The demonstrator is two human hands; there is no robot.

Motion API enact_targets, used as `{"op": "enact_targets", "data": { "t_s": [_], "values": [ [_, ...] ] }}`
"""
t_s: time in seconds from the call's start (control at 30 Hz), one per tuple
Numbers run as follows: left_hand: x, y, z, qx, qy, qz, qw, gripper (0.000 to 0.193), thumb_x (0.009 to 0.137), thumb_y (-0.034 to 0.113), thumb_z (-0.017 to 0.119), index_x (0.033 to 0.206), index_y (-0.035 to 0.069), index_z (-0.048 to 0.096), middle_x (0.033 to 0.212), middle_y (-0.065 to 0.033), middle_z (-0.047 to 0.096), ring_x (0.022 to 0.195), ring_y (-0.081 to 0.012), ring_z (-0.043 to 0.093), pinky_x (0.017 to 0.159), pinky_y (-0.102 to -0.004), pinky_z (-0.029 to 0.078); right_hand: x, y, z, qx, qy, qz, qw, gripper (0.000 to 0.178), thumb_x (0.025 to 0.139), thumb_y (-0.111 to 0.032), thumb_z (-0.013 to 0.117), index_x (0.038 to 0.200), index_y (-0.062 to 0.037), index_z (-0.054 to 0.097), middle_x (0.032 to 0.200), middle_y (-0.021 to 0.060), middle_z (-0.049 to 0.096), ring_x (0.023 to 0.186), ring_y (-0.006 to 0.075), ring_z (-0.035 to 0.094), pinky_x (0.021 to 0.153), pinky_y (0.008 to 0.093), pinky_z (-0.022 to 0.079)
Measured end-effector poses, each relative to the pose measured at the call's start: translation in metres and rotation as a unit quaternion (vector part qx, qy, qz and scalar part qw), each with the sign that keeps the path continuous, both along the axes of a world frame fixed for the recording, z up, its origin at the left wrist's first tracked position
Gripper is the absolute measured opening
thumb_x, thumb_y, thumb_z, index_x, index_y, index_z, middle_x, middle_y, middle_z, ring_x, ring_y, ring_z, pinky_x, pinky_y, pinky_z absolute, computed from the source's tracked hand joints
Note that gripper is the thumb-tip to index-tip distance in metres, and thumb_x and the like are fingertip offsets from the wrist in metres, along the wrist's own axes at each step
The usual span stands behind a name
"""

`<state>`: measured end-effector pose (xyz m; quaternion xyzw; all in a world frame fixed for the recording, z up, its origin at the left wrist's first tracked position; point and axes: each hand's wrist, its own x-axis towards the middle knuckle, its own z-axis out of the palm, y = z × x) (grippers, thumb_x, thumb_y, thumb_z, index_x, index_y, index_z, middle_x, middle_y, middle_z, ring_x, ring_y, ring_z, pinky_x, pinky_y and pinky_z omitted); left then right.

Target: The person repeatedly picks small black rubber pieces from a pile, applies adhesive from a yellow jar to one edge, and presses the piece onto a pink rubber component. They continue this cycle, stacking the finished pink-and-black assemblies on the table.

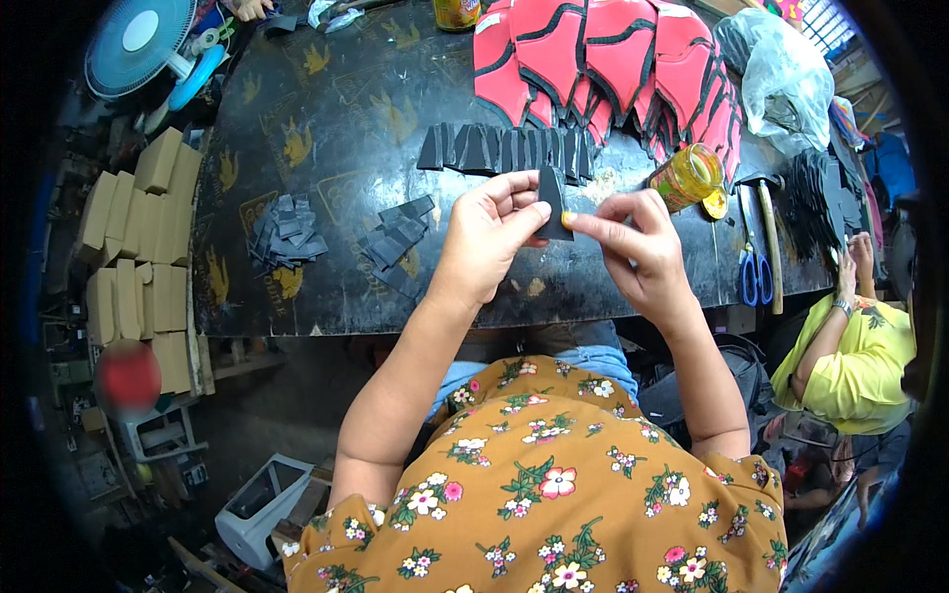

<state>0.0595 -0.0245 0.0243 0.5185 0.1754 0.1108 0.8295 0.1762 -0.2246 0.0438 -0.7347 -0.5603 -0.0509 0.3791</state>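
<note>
My left hand [491, 232] pinches a tapered flat black piece [550, 203] upright between thumb and fingers, above the table's near edge. My right hand [643, 247] is closed in a pinch beside that piece's right edge. A dab of yellow [566, 218] shows at its fingertips; whether they hold a small tool is too small to tell. Just beyond lies an overlapping row of similar black pieces [484, 148]. Right of it, a tilted open glass jar [684, 178] holds yellow stuff, with a yellow lid [716, 204] beside it. Smaller black strips [400, 235] lie left of my left hand.
Another pile of black strips [285, 232] lies farther left. Pink panels with black edging [618, 49] are stacked at the back. Blue-handled scissors [755, 275] and a wooden-handled tool [771, 247] lie right. A person in yellow [855, 351] works beside black sheets [819, 203].
</note>
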Motion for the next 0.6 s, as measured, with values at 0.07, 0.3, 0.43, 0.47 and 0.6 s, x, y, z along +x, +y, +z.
{"op": "enact_targets", "data": {
  "t_s": [0.07, 0.3, 0.43, 0.47, 0.6],
  "values": [
    [0.002, 0.006, -0.001, -0.018, -0.003, -0.006, 1.0, 0.04, 0.1, 0.005, 0.076, 0.138, -0.003, 0.067, 0.114, -0.0077, 0.078, 0.094, -0.0102, 0.075, 0.075, -0.0259, 0.064, -0.004, -0.008, 0.002, -0.017, -0.074, 0.0, 0.997, 0.06, 0.074, 0.005, 0.074, 0.127, -0.0217, 0.083, 0.106, 0.0073, 0.064, 0.099, 0.0284, 0.062, 0.091, 0.042, 0.052],
    [0.013, 0.009, -0.003, 0.02, 0.006, -0.027, 0.999, 0.04, 0.1, 0.003, 0.075, 0.139, -0.005, 0.065, 0.114, -0.0084, 0.077, 0.093, -0.0106, 0.076, 0.074, -0.0268, 0.065, 0.008, 0.01, -0.006, 0.043, -0.035, -0.059, 0.997, 0.054, 0.076, 0.005, 0.074, 0.124, -0.0183, 0.082, 0.107, 0.0065, 0.065, 0.098, 0.0277, 0.063, 0.09, 0.0423, 0.051],
    [0.016, 0.007, -0.005, 0.004, -0.005, -0.028, 1.0, 0.041, 0.1, 0.002, 0.075, 0.139, -0.005, 0.064, 0.114, -0.0085, 0.077, 0.094, -0.011, 0.076, 0.073, -0.0265, 0.065, 0.017, 0.016, -0.012, 0.021, -0.083, -0.059, 0.995, 0.058, 0.077, 0.003, 0.076, 0.128, -0.0233, 0.082, 0.111, 0.0059, 0.066, 0.098, 0.0278, 0.062, 0.093, 0.0423, 0.051],
    [0.015, 0.007, -0.006, -0.001, 0.008, -0.025, 1.0, 0.042, 0.1, 0.003, 0.075, 0.139, -0.005, 0.064, 0.115, -0.0087, 0.077, 0.094, -0.0111, 0.076, 0.073, -0.0266, 0.065, 0.016, 0.013, -0.011, 0.011, -0.095, -0.05, 0.994, 0.059, 0.077, 0.002, 0.076, 0.129, -0.0247, 0.082, 0.112, 0.0057, 0.066, 0.099, 0.0279, 0.062, 0.093, 0.0426, 0.05],
    [0.017, 0.011, -0.009, -0.022, 0.012, -0.023, 0.999, 0.042, 0.1, 0.004, 0.076, 0.14, -0.005, 0.064, 0.115, -0.0093, 0.077, 0.095, -0.0112, 0.075, 0.074, -0.027, 0.065, 0.002, -0.004, -0.009, -0.015, -0.108, -0.026, 0.994, 0.061, 0.075, -0.003, 0.078, 0.13, -0.0286, 0.083, 0.115, 0.0042, 0.067, 0.107, 0.0286, 0.062, 0.095, 0.0437, 0.05]
  ]
}}
